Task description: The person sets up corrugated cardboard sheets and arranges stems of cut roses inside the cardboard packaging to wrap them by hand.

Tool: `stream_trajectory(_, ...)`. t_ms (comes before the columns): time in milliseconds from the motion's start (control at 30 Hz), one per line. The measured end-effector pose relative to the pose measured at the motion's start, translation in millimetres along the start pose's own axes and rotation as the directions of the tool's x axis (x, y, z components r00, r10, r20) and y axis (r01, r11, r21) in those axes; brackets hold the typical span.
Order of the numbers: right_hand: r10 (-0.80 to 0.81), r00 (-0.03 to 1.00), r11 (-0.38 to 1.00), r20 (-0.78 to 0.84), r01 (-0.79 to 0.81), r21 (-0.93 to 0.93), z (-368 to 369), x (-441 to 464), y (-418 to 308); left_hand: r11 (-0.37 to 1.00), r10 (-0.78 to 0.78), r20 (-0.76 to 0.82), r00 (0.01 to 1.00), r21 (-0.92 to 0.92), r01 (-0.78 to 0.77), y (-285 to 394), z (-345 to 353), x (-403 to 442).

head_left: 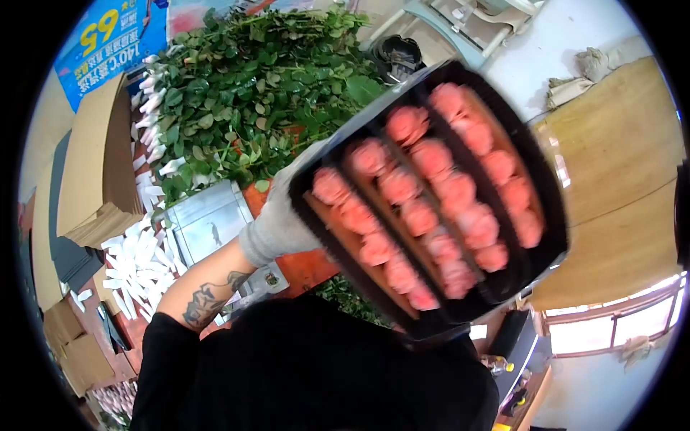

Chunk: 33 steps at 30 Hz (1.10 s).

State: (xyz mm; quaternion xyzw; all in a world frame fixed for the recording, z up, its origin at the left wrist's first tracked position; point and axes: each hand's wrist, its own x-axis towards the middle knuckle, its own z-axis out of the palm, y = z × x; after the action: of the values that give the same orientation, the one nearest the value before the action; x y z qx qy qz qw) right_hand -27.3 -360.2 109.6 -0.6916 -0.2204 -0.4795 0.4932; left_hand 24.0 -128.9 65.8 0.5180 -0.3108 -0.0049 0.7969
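A bunch of coral-pink roses [456, 190] is raised in front of my chest, heads facing the camera. The blooms lie in rows, with brown cardboard strips between them and a black wrap [550, 215] around the outside. My left hand [277, 219], in a grey-white glove, reaches up against the near left side of the wrap and holds the bunch. Its fingers are hidden behind the wrap. My right hand does not show. The bunch is slightly blurred.
A large heap of leafy stems [266, 93] covers the back of the table. Left of it are white paper sleeves [144, 266], a grey metal plate [208, 219] and stacked cardboard sheets [93, 165]. A pale chair frame [460, 36] stands behind; a bottle [497, 365] sits lower right.
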Motion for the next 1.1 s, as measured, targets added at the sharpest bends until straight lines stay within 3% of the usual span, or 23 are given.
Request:
stream_trajectory(33, -0.017, 1.000, 1.000, -0.001, 0.017, -0.017, -4.3, 12.3, 3.2, 0.958, 0.205, 0.040, 0.978, 0.196, -0.209, 13.2, 9.4, 22.2)
stream_trajectory(100, -0.082, 0.997, 0.993, 0.000, 0.082, -0.087, -14.1, 54.2, 10.1, 0.851, 0.366, 0.149, 0.919, 0.346, -0.395, 36.3, 24.7, 63.8)
stream_trajectory(133, -0.126, 0.992, 0.985, -0.001, 0.125, -0.122, -17.5, 81.7, 13.7, 0.865, 0.355, 0.182, 0.917, 0.309, -0.396, 44.0, 32.6, 90.1)
stream_trajectory(200, -0.208, 0.978, 0.962, 0.004, 0.205, -0.178, -19.9, 140.0, 19.2, 0.782, 0.593, 0.120, 0.796, 0.150, -0.605, 60.7, 59.3, 161.3)
stream_trajectory(300, -0.299, 0.954, 0.932, 0.007, 0.294, -0.213, -19.7, 210.9, 16.2, 0.737, 0.655, 0.061, 0.753, 0.171, -0.654, 80.0, 71.1, 217.5)
stream_trajectory(400, -0.348, 0.934, 0.926, 0.074, 0.355, -0.130, 0.0, 205.7, 9.6, 0.739, 0.635, 0.031, 0.772, 0.270, -0.618, 82.4, 54.3, 211.6)
stream_trajectory(467, -0.335, 0.928, 0.940, 0.163, 0.341, -0.005, 24.8, 179.6, 13.4, 0.742, 0.606, 0.010, 0.795, 0.353, -0.570, 80.2, 33.0, 181.7)
stream_trajectory(567, -0.266, 0.893, 0.949, 0.365, 0.174, 0.264, 83.2, 108.4, 6.7, 0.752, 0.522, -0.063, 0.851, 0.505, -0.424, 89.0, 0.8, 83.1)
stream_trajectory(700, -0.334, 0.730, 0.813, 0.597, -0.098, 0.575, 156.7, 2.6, -27.6, 0.688, 0.503, -0.231, 0.833, 0.690, -0.224, 130.3, -9.2, -78.1)
stream_trajectory(800, -0.474, 0.575, 0.635, 0.666, -0.300, 0.712, 199.7, -70.1, -93.3, 0.587, 0.565, -0.381, 0.732, 0.809, -0.033, 172.6, 23.4, -207.6)
stream_trajectory(900, -0.632, 0.437, 0.445, 0.640, -0.471, 0.762, 225.4, -130.9, -171.2, 0.467, 0.672, -0.485, 0.559, 0.864, 0.188, 211.0, 87.6, -320.3)
stream_trajectory(1000, -0.790, 0.329, 0.235, 0.517, -0.616, 0.752, 236.7, -187.2, -262.3, 0.315, 0.814, -0.477, 0.331, 0.842, 0.438, 234.4, 179.5, -409.5)
stream_trajectory(1100, -0.905, 0.268, 0.029, 0.330, -0.736, 0.677, 224.4, -235.0, -356.7, 0.179, 0.930, -0.347, 0.118, 0.713, 0.678, 240.0, 282.8, -457.7)
